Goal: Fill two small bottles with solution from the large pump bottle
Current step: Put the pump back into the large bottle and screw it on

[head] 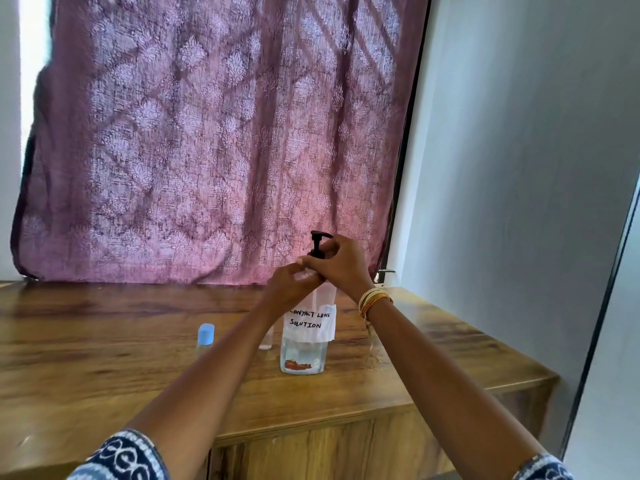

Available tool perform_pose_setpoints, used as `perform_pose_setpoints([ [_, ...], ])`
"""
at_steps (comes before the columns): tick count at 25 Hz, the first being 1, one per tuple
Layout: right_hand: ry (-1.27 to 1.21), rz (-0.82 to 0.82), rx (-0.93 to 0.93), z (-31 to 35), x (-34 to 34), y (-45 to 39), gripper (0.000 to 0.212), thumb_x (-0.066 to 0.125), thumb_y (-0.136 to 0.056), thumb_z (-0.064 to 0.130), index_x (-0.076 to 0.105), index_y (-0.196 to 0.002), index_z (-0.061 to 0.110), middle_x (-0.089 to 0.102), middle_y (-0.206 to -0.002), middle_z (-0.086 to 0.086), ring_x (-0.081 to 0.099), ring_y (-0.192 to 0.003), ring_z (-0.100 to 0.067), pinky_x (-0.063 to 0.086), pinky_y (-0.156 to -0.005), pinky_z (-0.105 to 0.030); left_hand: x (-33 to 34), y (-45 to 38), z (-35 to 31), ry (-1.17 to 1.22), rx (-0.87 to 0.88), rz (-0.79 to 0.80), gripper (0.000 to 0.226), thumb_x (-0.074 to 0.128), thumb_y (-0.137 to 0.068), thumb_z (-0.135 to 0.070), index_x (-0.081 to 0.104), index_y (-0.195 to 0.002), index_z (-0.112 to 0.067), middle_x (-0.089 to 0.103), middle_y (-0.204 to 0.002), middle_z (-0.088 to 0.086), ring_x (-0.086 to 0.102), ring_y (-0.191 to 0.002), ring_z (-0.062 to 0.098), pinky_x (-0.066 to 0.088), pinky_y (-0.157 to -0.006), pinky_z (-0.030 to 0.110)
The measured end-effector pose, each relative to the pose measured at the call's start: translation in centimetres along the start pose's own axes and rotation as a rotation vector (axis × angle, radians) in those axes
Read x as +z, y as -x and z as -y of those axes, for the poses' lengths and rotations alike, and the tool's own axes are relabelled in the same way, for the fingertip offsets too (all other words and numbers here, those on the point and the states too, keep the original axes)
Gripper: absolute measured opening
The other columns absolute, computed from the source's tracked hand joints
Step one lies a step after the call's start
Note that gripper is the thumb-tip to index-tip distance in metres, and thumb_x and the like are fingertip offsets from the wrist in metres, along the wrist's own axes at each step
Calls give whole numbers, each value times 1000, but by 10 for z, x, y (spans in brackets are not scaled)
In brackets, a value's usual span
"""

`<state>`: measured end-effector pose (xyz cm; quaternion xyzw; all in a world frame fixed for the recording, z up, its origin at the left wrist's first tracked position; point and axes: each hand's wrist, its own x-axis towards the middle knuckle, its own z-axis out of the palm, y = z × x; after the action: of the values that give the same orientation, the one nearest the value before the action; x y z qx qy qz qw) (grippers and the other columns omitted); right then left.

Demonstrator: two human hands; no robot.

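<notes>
The large clear plastic pump bottle (304, 344), with a handwritten white paper label reading "contact lens solution" and a black pump head (318, 241), stands upright on the brown wooden cabinet top (104, 341); only a shallow layer of liquid shows near its base. Its long axis runs straight up, and both hands meet at its neck. The right hand (341, 263), gold bangles (372, 301) at its wrist, is closed around the collar just under the pump head, fingers curled tight on it. The left hand (292, 289) sits just left of and below it, fingers bent around something pale at the bottle's shoulder; what it holds I cannot tell. Left of the pump bottle, partly hidden behind the left forearm, a small clear uncapped bottle (266, 339) stands near it, and farther left a small clear bottle with a light-blue cap (205, 337). Judging from this, the nozzle must come over the uncapped bottle's mouth, which the left hand is nearer.
</notes>
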<state>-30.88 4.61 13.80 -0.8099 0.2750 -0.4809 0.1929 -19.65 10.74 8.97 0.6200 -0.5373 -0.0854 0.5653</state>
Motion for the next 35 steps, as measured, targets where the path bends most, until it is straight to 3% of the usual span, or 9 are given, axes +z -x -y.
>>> perform_pose_setpoints([
  [3, 9, 12, 71, 3, 8, -1, 51, 86, -60, 49, 49, -79, 20, 52, -73, 8, 48, -64, -5, 38, -59, -22, -4, -2, 1, -19, -2, 52, 32, 67, -74, -56, 64, -99, -36, 70, -101, -2, 64, -84, 8, 53, -70, 27],
  [5, -70, 131, 98, 0, 6, 0, 52, 84, -68, 43, 51, -97, 15, 53, -86, 5, 50, -73, -7, 38, -62, -22, -5, -2, 1, -8, 14, 68, 24, 69, -74, -54, 64, -92, -38, 72, -98, -4, 66, -85, 9, 54, -71, 26],
  [10, -553, 412, 85, -6, -11, -2, 46, 52, -84, -20, 47, -129, -10, 59, -127, -25, 60, -113, -27, 53, -93, -32, -2, 0, 10, 93, -12, 1, 32, 79, -64, -54, 71, -81, -28, 75, -78, -8, 70, -71, 3, 53, -61, 21],
  [14, -440, 320, -28, -10, -17, -5, 36, 74, -75, -7, 66, -110, -1, 71, -107, -20, 70, -96, -23, 57, -89, -30, 5, 0, 13, 215, -20, -26, 25, 83, -64, -43, 70, -78, -27, 72, -65, -19, 66, -59, -6, 45, -48, 8],
  [16, -344, 214, -16, -8, -12, -2, 33, 85, -67, 7, 67, -94, 11, 72, -85, -4, 68, -77, -12, 58, -77, -24, 7, 1, 12, 247, -13, -19, 23, 83, -65, -40, 72, -80, -28, 74, -70, -15, 70, -64, -1, 51, -54, 12],
  [19, -193, 111, 37, 0, 2, 1, 49, 89, -62, 23, 58, -99, 15, 55, -70, 5, 53, -64, -8, 49, -64, -26, 6, 1, 13, 330, 10, 9, 15, 83, -68, -29, 73, -78, -31, 76, -76, -11, 73, -72, 7, 57, -64, 20],
  [24, -680, 407, 214, 4, -14, -3, 39, 63, -85, -5, 50, -122, 0, 64, -117, -24, 65, -103, -31, 54, -91, -35, 5, 2, 15, 272, -25, -19, 31, 84, -56, -47, 71, -75, -25, 75, -69, -13, 71, -64, 4, 55, -56, 18],
  [30, -230, 189, 107, 4, -5, -1, 51, 86, -68, 22, 55, -107, 9, 58, -71, 3, 58, -65, -9, 52, -65, -24, 4, 3, 13, 301, -13, -3, 22, 84, -62, -40, 71, -75, -29, 75, -71, -14, 72, -65, 7, 56, -56, 20],
  [35, -546, 449, 159, -2, -13, -6, 48, 64, -81, -13, 50, -127, -4, 65, -118, -19, 64, -112, -29, 54, -93, -36, 5, 4, 11, 297, -20, -29, 23, 85, -61, -40, 70, -72, -27, 73, -65, -18, 69, -60, 0, 51, -51, 14],
])
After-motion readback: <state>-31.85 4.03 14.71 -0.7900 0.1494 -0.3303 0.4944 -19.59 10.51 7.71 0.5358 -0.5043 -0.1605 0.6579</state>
